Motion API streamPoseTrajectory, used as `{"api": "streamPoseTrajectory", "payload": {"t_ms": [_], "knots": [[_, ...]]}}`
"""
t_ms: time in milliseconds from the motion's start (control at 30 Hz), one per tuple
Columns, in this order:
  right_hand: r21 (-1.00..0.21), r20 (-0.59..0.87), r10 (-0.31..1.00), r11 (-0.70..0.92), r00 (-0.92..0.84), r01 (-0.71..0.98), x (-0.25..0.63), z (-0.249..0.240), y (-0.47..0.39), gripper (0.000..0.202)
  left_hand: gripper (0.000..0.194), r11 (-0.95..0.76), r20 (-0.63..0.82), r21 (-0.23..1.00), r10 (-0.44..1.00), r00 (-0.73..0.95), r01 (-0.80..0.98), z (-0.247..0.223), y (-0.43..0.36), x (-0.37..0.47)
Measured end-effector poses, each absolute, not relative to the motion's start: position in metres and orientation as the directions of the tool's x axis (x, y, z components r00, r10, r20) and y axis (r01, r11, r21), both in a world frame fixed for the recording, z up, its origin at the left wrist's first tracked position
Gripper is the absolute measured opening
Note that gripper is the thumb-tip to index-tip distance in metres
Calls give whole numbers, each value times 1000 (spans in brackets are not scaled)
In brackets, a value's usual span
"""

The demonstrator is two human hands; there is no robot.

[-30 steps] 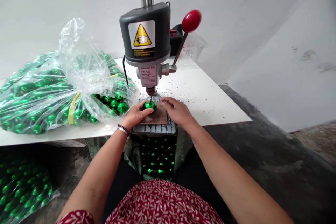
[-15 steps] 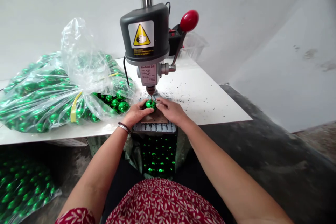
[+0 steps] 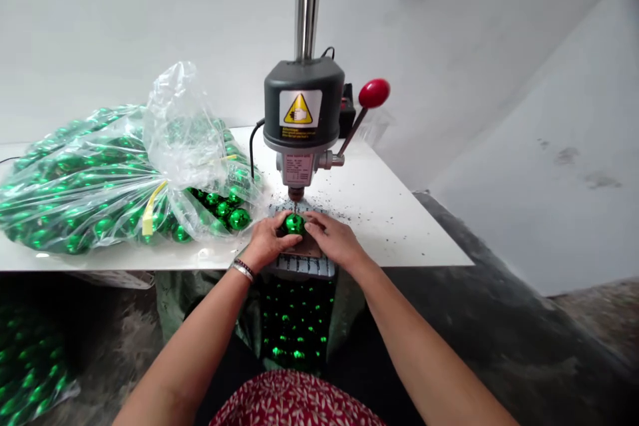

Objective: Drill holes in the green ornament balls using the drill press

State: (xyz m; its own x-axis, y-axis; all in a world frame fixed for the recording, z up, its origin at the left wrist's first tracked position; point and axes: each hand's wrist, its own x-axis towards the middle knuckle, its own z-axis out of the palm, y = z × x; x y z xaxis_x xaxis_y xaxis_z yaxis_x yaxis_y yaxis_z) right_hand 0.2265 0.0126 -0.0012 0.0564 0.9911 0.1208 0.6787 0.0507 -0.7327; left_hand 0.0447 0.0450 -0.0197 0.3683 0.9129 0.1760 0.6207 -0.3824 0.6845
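A shiny green ball [image 3: 294, 223] stands on a brown wooden block [image 3: 305, 249] on the drill's slotted base [image 3: 303, 267]. My left hand [image 3: 267, 241] grips it from the left, with the thumb across its front and the fingers behind. From the right, my right hand [image 3: 337, 239] closes on the same ball with bent fingers. The drill bit [image 3: 295, 207] points down at the ball's top; I cannot tell how deep it reaches. Above is the dark bench drill [image 3: 304, 103], whose red-knobbed lever [image 3: 374, 93] sticks up to the right, untouched.
A clear plastic bag [image 3: 107, 180] full of green balls covers the table's left side. Dark shavings dot the white table [image 3: 399, 226] around the drill. Below the front edge, an opened sack [image 3: 299, 319] holds more balls; another bag [image 3: 30, 359] lies on the floor at left.
My view has shifted, so the drill, hands and table appear lower and the drill further right. A wall socket has come into view. Both hands keep hold of the ball beneath the bit.
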Motion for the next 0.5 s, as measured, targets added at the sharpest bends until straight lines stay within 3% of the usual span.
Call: {"api": "streamPoseTrajectory", "payload": {"t_ms": [100, 300, 500], "knots": [[-743, 196, 969, 47, 150, 668, 249, 15, 12, 34, 54, -365, 174, 667, 924, 341, 649, -22, 43, 47], [-709, 444, 833, 101, 331, 698, 281, 82, 25, 57, 56, -338, 142, 655, 934, 329, 676, -21, 42, 48], [-492, 665, 732, 279, 149, 825, 276, 143, 66, 55, 56, -315, 120, 663, 940, 318, 680, -22, 40, 49]]}}
